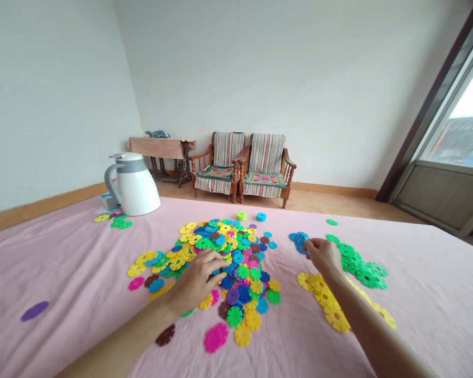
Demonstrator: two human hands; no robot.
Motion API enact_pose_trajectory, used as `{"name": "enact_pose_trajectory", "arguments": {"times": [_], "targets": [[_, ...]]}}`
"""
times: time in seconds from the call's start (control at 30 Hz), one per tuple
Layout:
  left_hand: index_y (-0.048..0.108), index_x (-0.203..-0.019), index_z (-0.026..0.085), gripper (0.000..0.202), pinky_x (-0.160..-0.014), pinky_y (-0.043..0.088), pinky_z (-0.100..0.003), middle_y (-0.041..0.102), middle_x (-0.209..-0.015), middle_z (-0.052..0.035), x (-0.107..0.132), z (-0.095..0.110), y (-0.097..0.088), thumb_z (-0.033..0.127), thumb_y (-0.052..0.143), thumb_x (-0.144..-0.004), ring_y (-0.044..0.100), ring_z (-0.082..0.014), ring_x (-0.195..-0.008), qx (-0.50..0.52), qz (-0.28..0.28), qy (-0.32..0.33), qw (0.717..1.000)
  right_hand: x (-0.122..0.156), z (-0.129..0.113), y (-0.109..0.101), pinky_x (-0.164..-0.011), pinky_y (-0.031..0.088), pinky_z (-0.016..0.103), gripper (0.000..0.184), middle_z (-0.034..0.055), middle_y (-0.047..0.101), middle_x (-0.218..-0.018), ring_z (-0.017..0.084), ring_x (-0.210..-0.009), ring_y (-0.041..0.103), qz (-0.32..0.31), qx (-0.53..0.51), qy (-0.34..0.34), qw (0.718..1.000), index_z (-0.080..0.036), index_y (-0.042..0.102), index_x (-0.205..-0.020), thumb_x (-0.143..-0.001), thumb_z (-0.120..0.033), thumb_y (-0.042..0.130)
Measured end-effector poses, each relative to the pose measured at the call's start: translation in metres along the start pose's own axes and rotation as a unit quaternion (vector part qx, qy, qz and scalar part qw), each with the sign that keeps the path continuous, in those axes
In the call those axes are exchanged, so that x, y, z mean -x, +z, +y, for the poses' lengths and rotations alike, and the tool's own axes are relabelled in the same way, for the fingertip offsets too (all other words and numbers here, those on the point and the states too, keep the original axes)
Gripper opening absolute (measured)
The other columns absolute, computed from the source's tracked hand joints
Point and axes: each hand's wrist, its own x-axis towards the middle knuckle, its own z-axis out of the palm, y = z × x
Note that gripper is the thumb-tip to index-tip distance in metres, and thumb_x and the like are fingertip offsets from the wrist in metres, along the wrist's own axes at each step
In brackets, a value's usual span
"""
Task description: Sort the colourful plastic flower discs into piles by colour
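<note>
Reaching over the mixed pile of discs (230,242), the left hand (200,275) had bent fingers; whether they gripped a disc could not be told. Right of the pile, the right hand (325,257) bunched its fingertips beside blue discs (298,236), any grip likewise unclear. Farther right of the pile lay yellow discs (324,298) and green discs (355,260). A white jug (137,188) stood beyond the pile, to its left.

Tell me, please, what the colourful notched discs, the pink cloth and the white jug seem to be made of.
Colourful notched discs: probably plastic, judging by their bright solid colours and uniform, thin shapes.
Pink cloth: matte woven fabric, by its soft creases; fibre unclear.
White jug: smooth, slightly glossy, perhaps plastic or painted metal; its soft highlights leave that open.
</note>
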Motion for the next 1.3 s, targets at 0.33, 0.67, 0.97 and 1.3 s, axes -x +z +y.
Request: {"name": "enact_pose_trajectory", "arguments": {"times": [0.33, 0.67, 0.97, 1.3], "targets": [[0.064, -0.105, 0.023, 0.022, -0.085, 0.045, -0.033, 0.056, -0.095, -0.0034, 0.0, -0.004, 0.005, 0.024, 0.06, -0.083, 0.054, -0.0187, -0.093, -0.056, 0.0, -0.021, 0.998, 0.009, -0.014, 0.015, -0.056, 0.044, 0.024, 0.027, 0.0034, 0.072, -0.075, 0.015, -0.056, 0.065, -0.037, -0.057, -0.031, 0.997, -0.018, 0.066, -0.085, -0.076, -0.03, 0.044], [0.064, -0.106, 0.023, 0.025, -0.084, 0.045, -0.035, 0.056, -0.094, -0.0043, -0.004, 0.002, 0.007, 0.022, 0.062, -0.081, 0.052, -0.0198, -0.092, -0.097, 0.026, 0.003, 0.995, 0.039, -0.047, 0.027, -0.055, 0.043, 0.024, 0.025, 0.0037, 0.07, -0.073, 0.015, -0.058, 0.064, -0.091, -0.09, -0.109, 0.986, -0.017, 0.066, -0.082, -0.076, -0.025, 0.043], [0.065, -0.089, 0.019, 0.018, -0.074, 0.045, -0.03, 0.059, -0.08, -0.0038, -0.007, -0.002, 0.011, 0.016, 0.048, -0.089, 0.054, -0.017, -0.081, -0.127, 0.087, 0.061, 0.986, 0.06, -0.063, 0.034, -0.054, 0.042, 0.023, 0.025, 0.0023, 0.067, -0.068, 0.014, -0.056, 0.06, -0.121, -0.109, -0.16, 0.974, -0.018, 0.067, -0.084, -0.079, -0.025, 0.043], [0.063, -0.09, 0.019, 0.014, -0.069, 0.048, -0.023, 0.061, -0.081, -0.0024, 0.0, 0.019, 0.007, 0.019, 0.049, -0.089, 0.058, -0.0128, -0.077, 0.068, 0.092, 0.025, 0.993, 0.106, -0.094, 0.037, -0.055, 0.039, 0.019, 0.014, -0.0019, 0.06, -0.064, 0.009, -0.058, 0.053, -0.231, -0.191, -0.267, 0.916, -0.018, 0.065, -0.083, -0.076, -0.022, 0.053]]}}
